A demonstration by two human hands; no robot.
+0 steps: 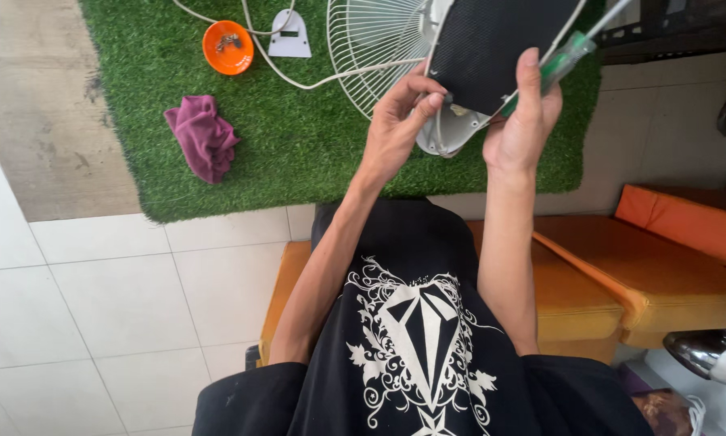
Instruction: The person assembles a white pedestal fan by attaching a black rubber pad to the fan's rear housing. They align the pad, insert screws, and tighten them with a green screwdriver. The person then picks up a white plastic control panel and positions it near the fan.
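Observation:
My left hand (pixel 401 113) grips the edge of a white fan motor housing (pixel 442 136), fingertips pressed to its rim. A black perforated cover (pixel 500 44) sits on top of the housing. My right hand (pixel 524 121) steadies the housing's right side and holds a screwdriver with a clear green handle (pixel 569 56) against it. The white wire fan grille (pixel 375 40) stands behind the housing, over the green artificial grass mat (pixel 298 153).
An orange bowl (pixel 227 47) with small parts, a white plastic piece (pixel 289 34), a white cord (pixel 298 79) and a crumpled purple cloth (pixel 204 136) lie on the mat. Orange cushioned seats (pixel 653 274) are at my right. White floor tiles (pixel 96 299) lie left.

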